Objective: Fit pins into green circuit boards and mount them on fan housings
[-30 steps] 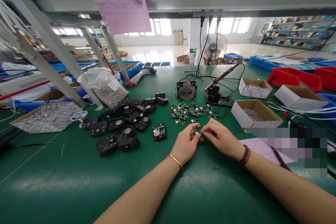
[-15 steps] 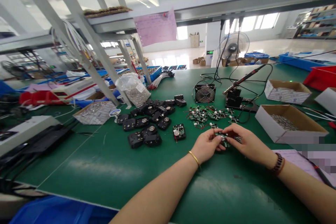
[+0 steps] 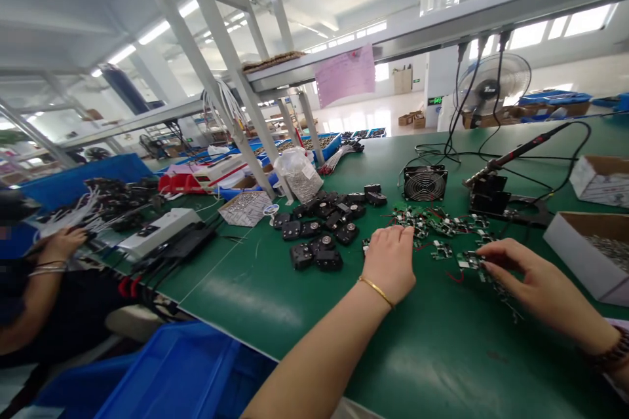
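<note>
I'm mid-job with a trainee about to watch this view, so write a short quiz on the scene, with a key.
1. Multiple choice: What does the right hand hold?
A) a sheet of pink paper
B) a small green circuit board
C) a red plastic bin

2. True or false: In the picture, the black square fan with a round grille stands left of the black-and-red soldering iron.

3. Open: Which hand wears the thin gold-coloured bangle at its wrist?

Key: 1. B. 2. True. 3. The left hand.

Fan behind circuit boards, casings left, soldering iron right
</note>
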`<action>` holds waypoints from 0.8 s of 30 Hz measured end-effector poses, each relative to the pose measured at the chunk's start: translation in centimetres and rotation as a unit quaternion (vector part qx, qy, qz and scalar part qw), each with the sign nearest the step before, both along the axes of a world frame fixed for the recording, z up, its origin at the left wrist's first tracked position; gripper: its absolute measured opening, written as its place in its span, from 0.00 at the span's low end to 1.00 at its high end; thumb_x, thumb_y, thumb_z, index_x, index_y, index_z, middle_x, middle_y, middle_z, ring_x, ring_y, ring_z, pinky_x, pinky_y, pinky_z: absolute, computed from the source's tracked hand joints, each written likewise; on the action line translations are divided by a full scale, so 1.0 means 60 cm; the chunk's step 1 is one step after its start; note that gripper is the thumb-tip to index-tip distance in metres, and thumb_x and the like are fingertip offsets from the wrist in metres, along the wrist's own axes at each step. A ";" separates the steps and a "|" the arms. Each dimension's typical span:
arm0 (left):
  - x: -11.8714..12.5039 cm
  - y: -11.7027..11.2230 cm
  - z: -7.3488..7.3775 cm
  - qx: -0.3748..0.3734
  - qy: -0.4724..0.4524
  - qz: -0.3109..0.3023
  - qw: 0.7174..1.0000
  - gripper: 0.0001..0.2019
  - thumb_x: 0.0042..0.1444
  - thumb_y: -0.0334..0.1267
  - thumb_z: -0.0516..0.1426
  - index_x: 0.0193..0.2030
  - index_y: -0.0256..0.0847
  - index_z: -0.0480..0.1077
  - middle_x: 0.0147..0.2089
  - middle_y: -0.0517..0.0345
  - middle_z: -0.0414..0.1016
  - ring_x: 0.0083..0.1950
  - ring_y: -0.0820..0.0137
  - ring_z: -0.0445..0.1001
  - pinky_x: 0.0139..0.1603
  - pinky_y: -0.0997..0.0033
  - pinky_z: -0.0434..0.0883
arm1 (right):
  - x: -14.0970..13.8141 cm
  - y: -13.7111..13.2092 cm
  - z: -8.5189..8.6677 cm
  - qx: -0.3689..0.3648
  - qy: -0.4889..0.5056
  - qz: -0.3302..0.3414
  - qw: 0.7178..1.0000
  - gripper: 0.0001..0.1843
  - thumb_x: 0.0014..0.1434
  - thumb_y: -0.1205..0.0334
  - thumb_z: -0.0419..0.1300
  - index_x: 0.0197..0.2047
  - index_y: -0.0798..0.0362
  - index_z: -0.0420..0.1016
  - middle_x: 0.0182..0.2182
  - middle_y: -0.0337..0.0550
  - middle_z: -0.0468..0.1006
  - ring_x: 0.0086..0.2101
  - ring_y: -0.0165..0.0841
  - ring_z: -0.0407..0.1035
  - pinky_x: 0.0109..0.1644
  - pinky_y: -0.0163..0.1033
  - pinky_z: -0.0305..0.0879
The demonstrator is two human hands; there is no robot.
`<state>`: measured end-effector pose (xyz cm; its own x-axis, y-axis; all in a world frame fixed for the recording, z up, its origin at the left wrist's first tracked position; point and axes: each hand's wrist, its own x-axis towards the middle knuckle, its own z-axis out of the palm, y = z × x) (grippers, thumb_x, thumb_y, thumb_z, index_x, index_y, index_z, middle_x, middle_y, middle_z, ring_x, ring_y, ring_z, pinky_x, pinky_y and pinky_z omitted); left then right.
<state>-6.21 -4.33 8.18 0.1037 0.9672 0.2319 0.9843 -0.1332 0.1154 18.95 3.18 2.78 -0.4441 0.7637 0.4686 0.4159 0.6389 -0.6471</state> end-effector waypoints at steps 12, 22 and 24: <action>-0.183 -0.161 0.013 -0.074 0.208 0.143 0.965 0.12 0.60 0.33 0.58 0.50 0.31 0.71 0.63 0.44 0.64 0.68 0.53 0.57 0.71 0.49 0.49 | -0.016 -0.014 0.011 -0.005 0.020 0.015 1.000 0.18 0.60 0.47 0.57 0.44 0.51 0.75 0.39 0.47 0.76 0.37 0.38 0.73 0.40 0.41 0.71; -0.034 -0.199 -0.056 -0.111 -0.080 0.008 0.991 0.33 0.49 0.45 0.69 0.58 0.39 0.62 0.68 0.47 0.56 0.67 0.57 0.59 0.67 0.54 0.62 | -0.039 -0.078 0.042 -0.234 -0.018 0.153 0.960 0.19 0.61 0.47 0.57 0.45 0.55 0.72 0.40 0.47 0.75 0.40 0.36 0.69 0.46 0.41 0.66; -0.017 -0.194 -0.064 -0.113 -0.105 -0.012 0.988 0.44 0.45 0.51 0.69 0.65 0.39 0.56 0.69 0.44 0.55 0.68 0.55 0.57 0.68 0.52 0.61 | -0.043 -0.092 0.050 -0.268 -0.017 0.183 0.946 0.17 0.60 0.51 0.58 0.44 0.56 0.72 0.40 0.46 0.74 0.39 0.34 0.68 0.45 0.39 0.65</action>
<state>-7.21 -15.99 4.36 0.0995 0.9946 0.0293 0.9325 -0.1035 0.3459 16.39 -2.33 5.77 -0.7318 0.6804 0.0391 0.2566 0.3282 -0.9091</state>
